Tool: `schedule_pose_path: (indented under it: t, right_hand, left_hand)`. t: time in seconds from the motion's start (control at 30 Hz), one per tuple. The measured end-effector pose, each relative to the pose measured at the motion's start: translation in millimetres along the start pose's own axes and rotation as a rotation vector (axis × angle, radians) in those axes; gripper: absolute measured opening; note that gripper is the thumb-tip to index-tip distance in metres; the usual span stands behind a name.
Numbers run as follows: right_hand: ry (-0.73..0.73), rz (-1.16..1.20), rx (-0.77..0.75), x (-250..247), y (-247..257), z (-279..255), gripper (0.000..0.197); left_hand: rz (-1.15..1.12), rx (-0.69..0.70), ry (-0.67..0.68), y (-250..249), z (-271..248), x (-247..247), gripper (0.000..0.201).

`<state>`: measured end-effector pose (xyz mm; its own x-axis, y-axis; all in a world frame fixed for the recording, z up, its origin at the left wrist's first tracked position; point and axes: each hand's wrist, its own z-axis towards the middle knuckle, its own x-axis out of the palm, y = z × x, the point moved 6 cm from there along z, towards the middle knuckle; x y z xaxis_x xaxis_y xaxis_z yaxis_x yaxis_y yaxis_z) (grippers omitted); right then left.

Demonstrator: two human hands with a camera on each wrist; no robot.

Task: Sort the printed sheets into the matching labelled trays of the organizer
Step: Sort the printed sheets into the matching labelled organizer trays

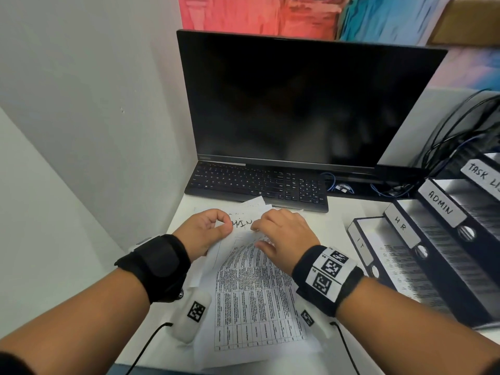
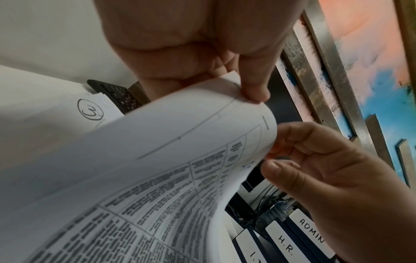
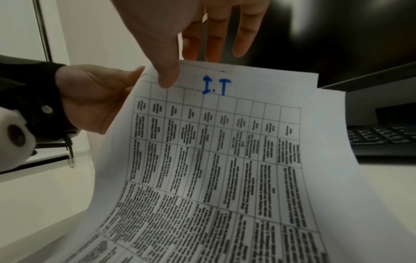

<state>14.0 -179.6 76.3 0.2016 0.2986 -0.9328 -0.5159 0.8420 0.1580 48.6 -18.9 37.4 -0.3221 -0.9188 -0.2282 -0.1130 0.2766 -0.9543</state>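
Note:
A printed table sheet [image 3: 225,151] marked "I.T" in blue curls up off the paper pile [image 1: 254,288] in front of me. My left hand [image 1: 205,231] pinches its top left corner between thumb and fingers [image 2: 254,89]. My right hand [image 1: 284,231] pinches the top edge, thumb [image 3: 167,78] in front and fingers behind. Under it lies a sheet with "ADMIN" handwritten on it [image 1: 242,223]. The black organizer stands to the right, with stepped trays labelled IT [image 1: 361,246], H.R [image 1: 401,228], ADMIN [image 1: 441,203] and TASK LI… [image 1: 484,177]. Printed sheets lie in the trays.
A dark monitor [image 1: 297,104] and a black keyboard [image 1: 257,185] stand just behind the pile. Black and blue cables [image 1: 460,136] hang behind the organizer. A white wall [image 1: 81,131] closes the left side, and the desk's front edge is near my forearms.

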Motion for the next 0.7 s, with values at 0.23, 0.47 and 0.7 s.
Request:
schedule_pose_path:
  t: [0.23, 0.47, 0.7]
  right_hand:
    - [0.035, 0.117, 0.001, -1.4, -0.3, -1.1, 0.030]
    - [-0.015, 0.105, -0.112, -0.2, 4.4, -5.5, 0.012]
    - [0.111, 0.086, -0.090, 2.4, -16.5, -15.2, 0.020]
  left_hand:
    - [-0.134, -0.078, 0.059, 6.6, 0.7, 7.7, 0.024]
    - [-0.112, -0.075, 0.004, 9.1, 4.5, 7.0, 0.038]
    - [0.116, -0.074, -0.345, 23.9, 12.0, -39.0, 0.037]
